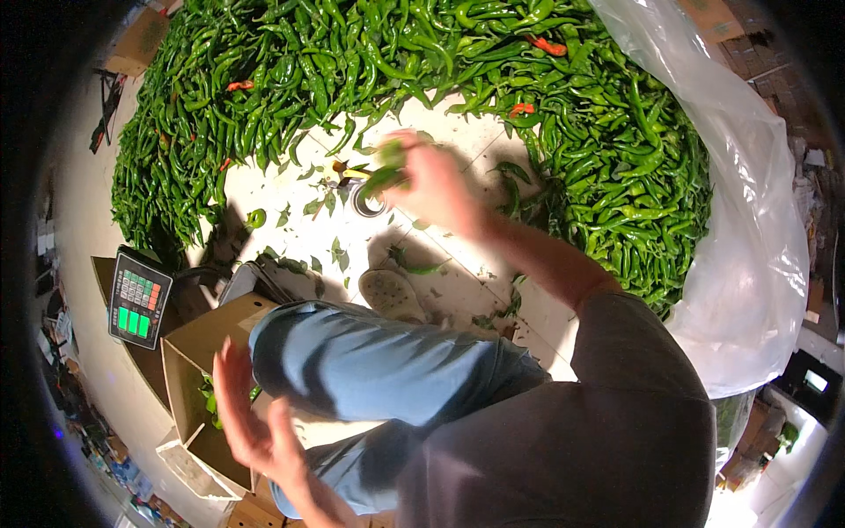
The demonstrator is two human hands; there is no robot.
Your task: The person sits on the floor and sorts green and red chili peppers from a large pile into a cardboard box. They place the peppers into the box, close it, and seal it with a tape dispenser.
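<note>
My right hand [429,181] is blurred above the pale tiled floor, with a few green chili peppers [388,173] in its fingers. Curving around that floor is a large heap of green chili peppers [370,53], with several red ones among them. My left hand [254,416] has its fingers apart and nothing in it, over a cardboard box [191,369]. Inside the box some green peppers [212,402] show; my left hand hides part of the contents. Beneath my right hand lie a round ring-shaped item [368,202] and a small yellow-handled tool [353,173].
A digital scale's keypad and display [138,297] stands beside the box. Clear plastic sheeting [733,198] borders the heap on the right. Loose leaves [338,254] litter the tiles around my shoe [389,294]. Another cardboard carton [138,41] is at the upper left.
</note>
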